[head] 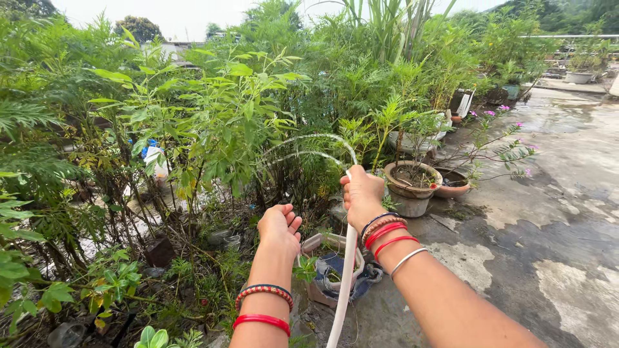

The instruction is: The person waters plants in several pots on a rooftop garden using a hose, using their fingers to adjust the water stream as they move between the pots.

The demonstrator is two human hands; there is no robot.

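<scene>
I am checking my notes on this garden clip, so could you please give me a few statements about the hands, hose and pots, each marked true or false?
1. The right hand grips the hose. True.
2. The left hand also holds the hose. False: it is a loose fist beside the hose, holding nothing.
3. Water arcs from the hose toward the plants on the left. True.
4. The clay pot stands left of the left hand. False: it stands right of the right hand.
5. The concrete floor is dry. False: it looks wet, with dark patches.
</scene>
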